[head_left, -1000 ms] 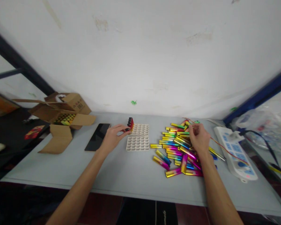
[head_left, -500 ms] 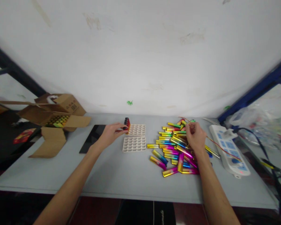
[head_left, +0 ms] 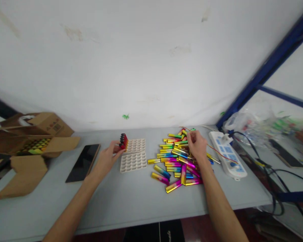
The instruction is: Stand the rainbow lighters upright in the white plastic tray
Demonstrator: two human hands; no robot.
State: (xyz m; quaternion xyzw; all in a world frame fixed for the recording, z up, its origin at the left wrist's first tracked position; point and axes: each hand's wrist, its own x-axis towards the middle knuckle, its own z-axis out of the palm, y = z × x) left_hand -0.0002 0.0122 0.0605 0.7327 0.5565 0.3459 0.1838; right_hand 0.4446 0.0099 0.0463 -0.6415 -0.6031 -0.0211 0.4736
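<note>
My left hand (head_left: 110, 154) reaches the left edge of a white tray with round pockets (head_left: 137, 145). Its thumb and fingers close on a red tube with a black top at the near end of a short upright row of red-and-gold tubes (head_left: 125, 140). A second pocketed tray (head_left: 133, 162) lies directly in front of that one. On the right, my right hand (head_left: 197, 144) is at the far right part of a heap of shiny metallic tubes (head_left: 176, 161) in gold, pink, blue and green. Its fingers are pinched together, and what they hold is hidden.
A dark phone-like slab (head_left: 83, 163) lies left of the trays. Behind it stands an open cardboard box (head_left: 53, 148) with yellow-and-black pieces inside. A white power strip (head_left: 227, 153) with plugs and a thin red wire (head_left: 221, 154) borders the heap. Black cables (head_left: 264, 163) hang at right.
The camera view has turned to the right, so everything sits further left. My left hand has settled against the near end of the tube row. My right hand stays at the heap.
</note>
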